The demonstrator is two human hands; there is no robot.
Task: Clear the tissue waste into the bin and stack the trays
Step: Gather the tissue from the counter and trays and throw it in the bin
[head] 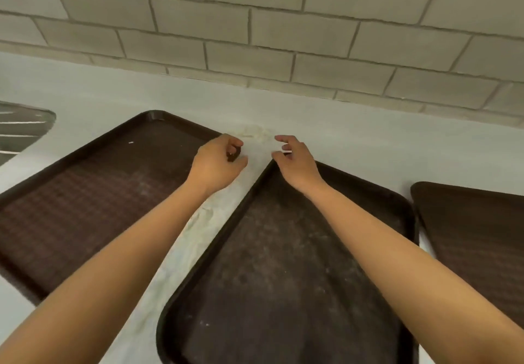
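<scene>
The right hand (296, 162) hangs loosely spread and empty above the far corner of the middle tray (283, 278). The left hand (218, 162) is curled over the far right corner of the left tray (99, 193), and I cannot tell whether it pinches anything; just beyond both, the crumpled tissue (256, 134) lies on the counter (368, 142). Best to close in from both sides and lift the wad whole, clear of the rims; a pale crumple (202, 222), possibly more tissue, lies in the gap between those trays, a third tray (482, 236) sits right, and no bin shows.
</scene>
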